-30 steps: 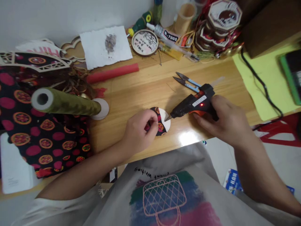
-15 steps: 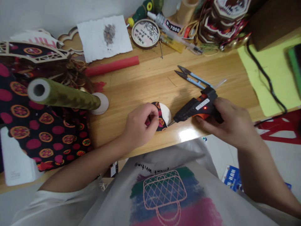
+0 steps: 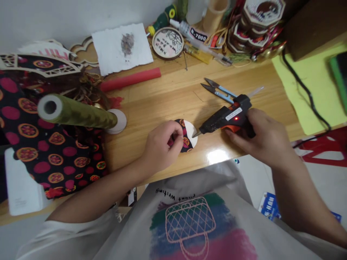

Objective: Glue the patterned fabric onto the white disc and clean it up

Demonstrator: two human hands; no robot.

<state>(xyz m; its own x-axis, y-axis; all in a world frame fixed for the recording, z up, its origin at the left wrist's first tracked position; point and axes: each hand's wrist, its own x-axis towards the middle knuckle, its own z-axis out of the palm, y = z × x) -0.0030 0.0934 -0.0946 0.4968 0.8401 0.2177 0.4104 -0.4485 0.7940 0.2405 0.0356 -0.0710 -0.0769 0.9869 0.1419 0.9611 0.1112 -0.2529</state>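
Note:
My left hand [image 3: 164, 145] is closed, thumb and fingertips pinching a small disc [image 3: 187, 141] near the table's front edge. Dark cloth with a red and orange pattern covers much of the disc; its right part is bare white. In my right hand [image 3: 267, 135] is a black hot glue gun [image 3: 227, 115] with an orange trigger and a lit red light. The gun's metal nozzle points left, its tip over the white part of the disc. Whether the tip touches the disc I cannot tell. Behind the gun lie blue-handled thread snips [image 3: 219, 90], blades pointing left.
At left stands a green-wrapped roll [image 3: 78, 113] beside patterned black cloth [image 3: 54, 144]. A red stick [image 3: 131, 78], a stained white paper [image 3: 123, 48], a round plaque [image 3: 168, 42] and a glue tube [image 3: 191, 31] line the back. A black cord [image 3: 305, 90] crosses yellow paper [image 3: 322, 79].
The glue gun's nozzle tip has shifted slightly up, from the disc's lower right edge onto its white part. My left hand keeps its pinch on the disc.

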